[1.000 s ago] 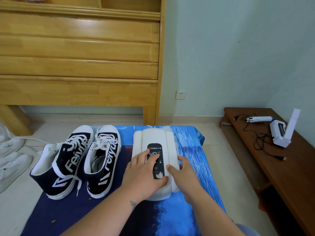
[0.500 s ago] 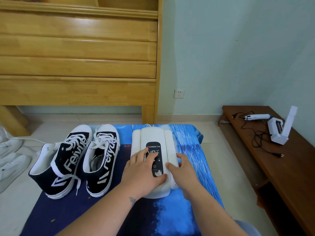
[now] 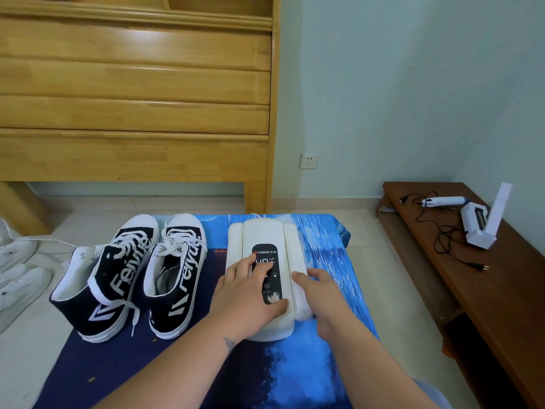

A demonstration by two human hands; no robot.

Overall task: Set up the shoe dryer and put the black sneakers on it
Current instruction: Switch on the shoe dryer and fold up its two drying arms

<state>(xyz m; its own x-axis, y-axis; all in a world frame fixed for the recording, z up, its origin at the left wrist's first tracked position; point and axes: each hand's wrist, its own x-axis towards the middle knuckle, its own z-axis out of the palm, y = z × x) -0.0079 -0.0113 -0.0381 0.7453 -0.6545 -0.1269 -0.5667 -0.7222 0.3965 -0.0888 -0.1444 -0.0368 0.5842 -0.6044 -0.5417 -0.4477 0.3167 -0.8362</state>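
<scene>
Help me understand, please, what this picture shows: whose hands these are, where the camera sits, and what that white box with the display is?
There is no robot here. A person wears a wide-angle camera on the head, looking forward and down, so both arms enter from the bottom edge. The white box is the shoe dryer, lying flat and folded on a blue cloth. Its dark panel is lit with digits. The left hand lies on the dryer with fingers on the panel; the right hand rests against the dryer's right side. Neither hand holds or lifts anything. Left of the dryer stand the two black sneakers, side by side, not yet on it. Off the cloth: white shoes on the floor at the far left, and a brown bench on the right carrying small white devices and a cable.
</scene>
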